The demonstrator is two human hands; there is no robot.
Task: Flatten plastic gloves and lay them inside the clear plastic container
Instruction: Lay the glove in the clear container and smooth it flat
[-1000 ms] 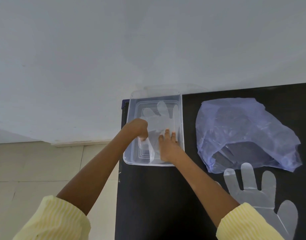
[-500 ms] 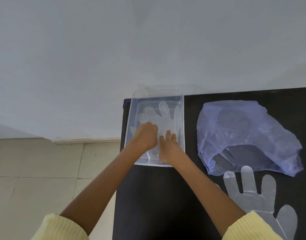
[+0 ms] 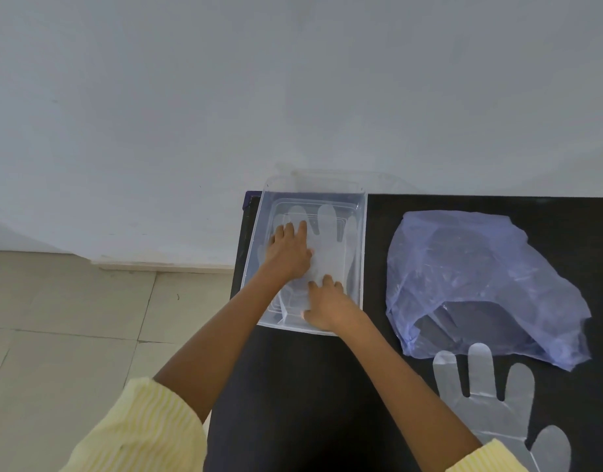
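A clear plastic container (image 3: 362,240) stands at the far left corner of the black table. A thin see-through glove (image 3: 330,247) lies flat inside it, fingers pointing away from me. My left hand (image 3: 289,253) rests palm down on the glove's left half, fingers spread. Near the container's front wall, my right hand (image 3: 327,306) presses on the glove's cuff end with fingers apart. A second flat glove (image 3: 490,407) lies on the table at the front right.
A crumpled bluish plastic bag (image 3: 477,277) lies to the right of the container, its lower edge near the loose glove. The black table (image 3: 300,396) ends just left of the container, with tiled floor (image 3: 71,318) below. A pale wall fills the back.
My left hand has opened from a fist and slid forward over the glove, now lying flat on it. The right hand stays at the cuff end.
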